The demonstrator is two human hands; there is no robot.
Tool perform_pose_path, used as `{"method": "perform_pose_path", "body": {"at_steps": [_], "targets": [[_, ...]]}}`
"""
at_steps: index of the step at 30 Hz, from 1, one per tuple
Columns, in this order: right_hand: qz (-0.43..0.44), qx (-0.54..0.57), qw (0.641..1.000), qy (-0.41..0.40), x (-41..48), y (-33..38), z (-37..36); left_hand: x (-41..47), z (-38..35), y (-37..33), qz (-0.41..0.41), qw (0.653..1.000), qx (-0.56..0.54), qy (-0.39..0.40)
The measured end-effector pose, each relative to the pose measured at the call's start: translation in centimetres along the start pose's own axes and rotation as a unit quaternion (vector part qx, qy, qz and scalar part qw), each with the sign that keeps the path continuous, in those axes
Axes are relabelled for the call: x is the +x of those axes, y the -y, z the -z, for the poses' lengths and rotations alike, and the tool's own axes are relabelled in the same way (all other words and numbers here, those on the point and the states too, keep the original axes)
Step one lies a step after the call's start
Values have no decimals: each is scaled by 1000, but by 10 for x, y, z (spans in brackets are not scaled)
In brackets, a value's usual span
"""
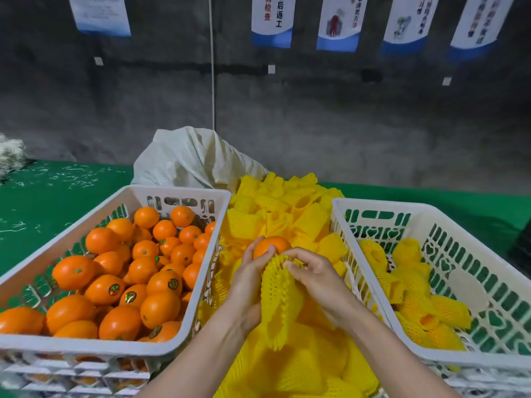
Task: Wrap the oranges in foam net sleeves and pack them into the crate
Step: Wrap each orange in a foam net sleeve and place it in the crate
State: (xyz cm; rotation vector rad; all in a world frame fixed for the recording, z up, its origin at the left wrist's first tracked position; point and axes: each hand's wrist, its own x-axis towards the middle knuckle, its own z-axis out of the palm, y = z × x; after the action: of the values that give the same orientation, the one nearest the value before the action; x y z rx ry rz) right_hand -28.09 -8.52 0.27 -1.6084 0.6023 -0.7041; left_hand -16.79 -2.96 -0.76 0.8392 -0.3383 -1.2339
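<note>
Above the sleeve pile [287, 208], the foam net sleeve [280, 300] lies with its long axis toward the person, its mouth pointing away at the orange [270, 246]. The right hand [316, 280] pinches the mouth rim, probably to stretch it; the left hand [250, 282] grips the orange at that mouth. The crate [373, 205], right of the pile, holds wrapped oranges [413, 285].

Fruit-packing workshop: orange crates [184, 214], wall notices [273, 21]
</note>
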Motion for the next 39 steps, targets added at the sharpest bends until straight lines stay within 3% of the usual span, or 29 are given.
{"method": "perform_pose_path", "body": {"at_steps": [2,6,10,17,20,22,24,26,27,31,36,39], "targets": [[53,-58,995,-56,-1,-3,4,2,-3,5,-2,1000,-18,-7],[102,16,990,-96,-3,-5,12,2,5,11,33,998,-35,34],[123,27,985,-121,-5,-18,4,0,18,18,19,995,55,82],[145,1,973,-179,-26,-49,-24,-3,31,34,-50,998,49,4],[160,-46,966,-199,-36,-65,-41,-4,29,44,-76,985,138,-66],[133,-24,970,-201,-43,-69,-45,-2,29,45,-95,963,234,-94],[35,92,972,-214,-46,-66,-44,-3,32,43,-114,954,254,-111],[-90,252,931,-249,-42,-63,-38,-5,35,43,-104,962,219,-123],[-113,282,915,-264,-40,-61,-34,-6,38,44,-78,969,200,-119],[-60,236,928,-283,-32,-47,-25,-13,38,52,22,995,93,-23],[-61,242,928,-278,-27,-45,-21,-16,41,51,19,989,135,58],[-34,205,944,-258,-31,-50,-22,-18,38,50,18,995,68,72]]}}
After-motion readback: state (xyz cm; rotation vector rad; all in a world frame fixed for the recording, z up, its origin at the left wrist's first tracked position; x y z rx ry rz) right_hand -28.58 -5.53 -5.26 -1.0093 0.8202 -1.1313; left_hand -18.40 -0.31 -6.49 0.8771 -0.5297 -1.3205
